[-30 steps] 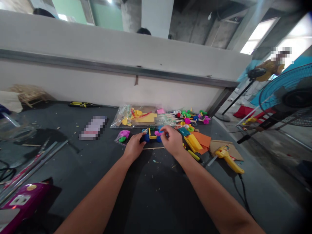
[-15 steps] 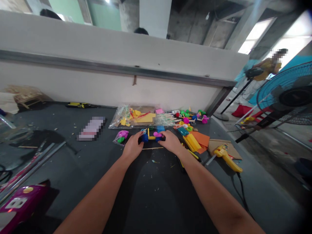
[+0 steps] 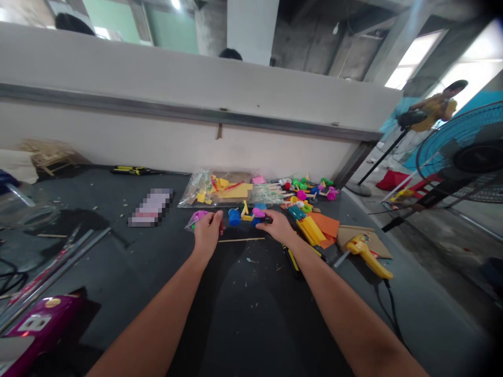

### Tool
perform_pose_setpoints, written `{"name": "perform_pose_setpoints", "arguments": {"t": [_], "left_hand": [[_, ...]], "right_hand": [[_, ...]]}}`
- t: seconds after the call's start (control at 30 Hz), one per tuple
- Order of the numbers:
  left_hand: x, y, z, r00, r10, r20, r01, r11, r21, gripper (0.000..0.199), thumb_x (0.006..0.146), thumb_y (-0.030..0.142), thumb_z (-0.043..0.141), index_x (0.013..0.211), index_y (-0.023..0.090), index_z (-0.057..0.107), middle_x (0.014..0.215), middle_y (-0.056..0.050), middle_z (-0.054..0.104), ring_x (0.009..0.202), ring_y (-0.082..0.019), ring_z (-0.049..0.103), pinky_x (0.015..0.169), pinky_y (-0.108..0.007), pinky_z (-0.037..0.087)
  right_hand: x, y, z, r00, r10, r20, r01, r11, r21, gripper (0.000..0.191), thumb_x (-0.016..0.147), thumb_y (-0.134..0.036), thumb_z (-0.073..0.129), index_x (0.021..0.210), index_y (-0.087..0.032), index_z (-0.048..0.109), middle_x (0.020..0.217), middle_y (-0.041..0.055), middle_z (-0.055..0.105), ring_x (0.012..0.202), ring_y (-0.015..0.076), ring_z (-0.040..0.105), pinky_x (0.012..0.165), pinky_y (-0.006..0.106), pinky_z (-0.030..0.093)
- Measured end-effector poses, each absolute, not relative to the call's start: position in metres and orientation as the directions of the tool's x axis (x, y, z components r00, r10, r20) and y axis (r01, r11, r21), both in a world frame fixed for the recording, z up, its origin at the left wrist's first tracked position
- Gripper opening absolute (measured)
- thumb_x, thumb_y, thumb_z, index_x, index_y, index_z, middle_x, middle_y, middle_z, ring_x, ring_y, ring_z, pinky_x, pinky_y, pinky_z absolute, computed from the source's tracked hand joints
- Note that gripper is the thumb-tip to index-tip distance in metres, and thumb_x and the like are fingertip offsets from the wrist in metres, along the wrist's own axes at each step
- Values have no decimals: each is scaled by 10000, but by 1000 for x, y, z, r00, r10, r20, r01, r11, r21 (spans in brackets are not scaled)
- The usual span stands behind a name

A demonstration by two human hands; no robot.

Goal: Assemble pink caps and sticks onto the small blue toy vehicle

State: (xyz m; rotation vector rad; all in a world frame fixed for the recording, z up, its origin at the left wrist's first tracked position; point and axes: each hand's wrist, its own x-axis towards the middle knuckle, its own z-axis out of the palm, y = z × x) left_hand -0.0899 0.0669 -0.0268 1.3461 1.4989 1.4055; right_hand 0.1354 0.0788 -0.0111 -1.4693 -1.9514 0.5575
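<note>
A small model (image 3: 247, 215) with blue rounded ends, a yellow upright piece and a pink top is at the middle of the table. My right hand (image 3: 278, 226) pinches its right end between thumb and fingers. Left of the model, apart from it, is my left hand (image 3: 207, 230) with curled fingers; whatever they may hold is hidden. Just behind that hand is a small clear bag (image 3: 195, 215) with pink and green pieces, partly covered. A thin wooden stick (image 3: 241, 240) lies in front of the model.
Behind are a clear bag of yellow pieces (image 3: 236, 191) and several colourful clay pieces (image 3: 310, 188). To the right lie a yellow block (image 3: 310, 230), orange sheets (image 3: 327, 224) and a corded glue gun (image 3: 367, 255). Metal rods (image 3: 58, 272) and a purple device (image 3: 43, 319) are left.
My left hand has let go of the model's left end and moved left, beside the small bag. The right hand keeps its hold, and the model is now tilted slightly. The view shifted slightly.
</note>
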Motion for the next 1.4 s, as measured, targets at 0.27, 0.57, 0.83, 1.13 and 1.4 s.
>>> {"name": "perform_pose_setpoints", "arguments": {"t": [0.27, 0.57, 0.83, 1.13, 1.4], "left_hand": [[-86, 70, -29, -108, 987, 123, 147, -106, 983, 290, 787, 454, 502, 793, 184, 610, 663, -10, 642, 581, -150, 585, 523, -255, 477], [-82, 64, -28, 55, 992, 110, 131, -116, 984, 408, 760, 562, 513, 724, 164, 592, 674, -36, 662, 592, -149, 593, 532, -244, 453], [-82, 64, -29, 76, 992, 100, 105, -108, 989, 314, 724, 486, 580, 745, 172, 583, 691, -29, 663, 590, -138, 593, 536, -240, 458], [-83, 68, -33, 14, 997, 79, 129, -80, 988, 332, 752, 502, 533, 692, 177, 566, 634, -21, 644, 555, -137, 581, 491, -234, 464], [-82, 66, -31, -10, 996, 92, 189, -88, 978, 264, 760, 432, 530, 678, 184, 566, 626, -19, 641, 566, -152, 596, 502, -252, 488]], "right_hand": [[140, 84, -20, -176, 948, 266, 660, 314, -683, 423, 669, -257, 714, 1081, -197, 646, 1002, 33, 683, 890, 183, 608, 820, 304, 443], [140, 83, -19, -163, 953, 256, 643, 299, -705, 407, 673, -266, 708, 1068, -184, 652, 982, 39, 695, 863, 188, 626, 805, 306, 453], [139, 83, -19, -162, 956, 244, 634, 290, -717, 402, 679, -284, 693, 1068, -188, 654, 942, 25, 701, 826, 183, 627, 777, 304, 465], [141, 85, -22, -194, 950, 243, 634, 310, -708, 430, 674, -253, 703, 1098, -210, 643, 1025, 23, 689, 878, 181, 621, 824, 308, 454], [140, 83, -21, -198, 951, 236, 671, 307, -675, 413, 695, -262, 693, 1100, -206, 638, 1010, 26, 686, 867, 174, 616, 805, 292, 451]]}}
